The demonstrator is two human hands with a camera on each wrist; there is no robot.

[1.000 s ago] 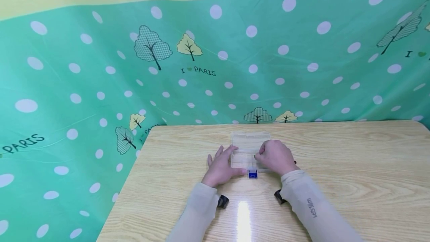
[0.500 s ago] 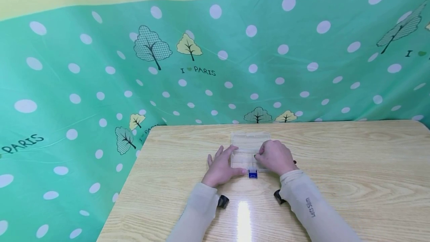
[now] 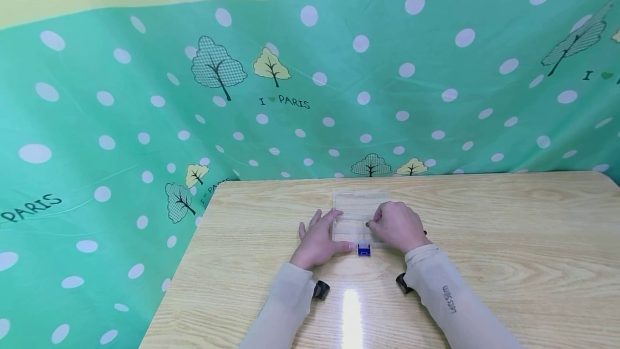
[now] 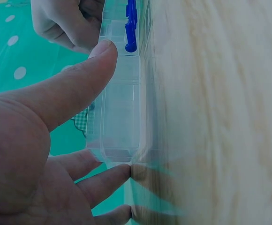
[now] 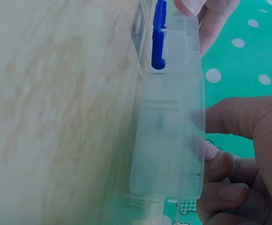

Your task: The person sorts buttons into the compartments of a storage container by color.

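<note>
A clear plastic compartment box (image 3: pixel 350 229) lies on the table with a blue latch (image 3: pixel 364 250) at its front edge. My left hand (image 3: pixel 319 241) spans its front left corner, thumb along the front and index finger at the left side. In the left wrist view the latch (image 4: pixel 131 28) hangs beyond the thumb, and the other fingers touch the table. My right hand (image 3: pixel 398 226) bends over the box's right half, thumb and finger pinching a tiny dark green thing (image 3: pixel 367 224) whose kind I cannot tell. Through the wall of the box (image 5: pixel 169 140), the right wrist view shows these fingertips blurred.
The box stands on a light wood-grain table (image 3: pixel 508 241) near its back edge. Behind and to the left hangs a green dotted cloth (image 3: pixel 290 139) with printed trees. Black straps with cameras (image 3: pixel 321 290) sit at both wrists.
Both hands and the box stay almost where they were. The head view has shifted very slightly.
</note>
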